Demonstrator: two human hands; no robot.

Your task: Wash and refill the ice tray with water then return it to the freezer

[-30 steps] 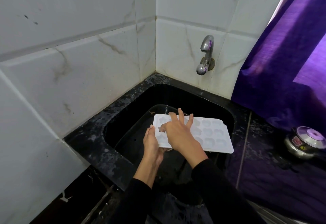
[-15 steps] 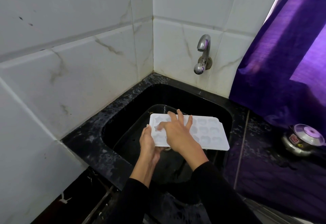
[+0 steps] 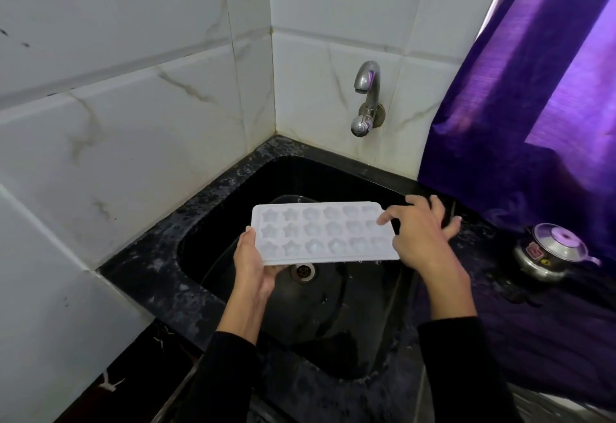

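White marble-veined wall tiles (image 3: 133, 122) back my view on the left. My left hand (image 3: 253, 264) grips the short end of the white plastic ice tray with star-shaped cells (image 3: 320, 232), held level over the black stone sink (image 3: 213, 219). At twelve o'clock hangs the chrome wall tap (image 3: 366, 95). My right hand (image 3: 421, 234), fingers spread and relaxed, touches the tray's three o'clock end. Farther right sits a steel lidded pot (image 3: 550, 252).

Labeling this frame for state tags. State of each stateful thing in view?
ice tray: cavities up, held over the sink, no water visibly in it
left hand: grips the tray's left end
right hand: at the tray's right end, fingers spread
tap: no water running
sink: drain uncovered
pressure cooker: lid on
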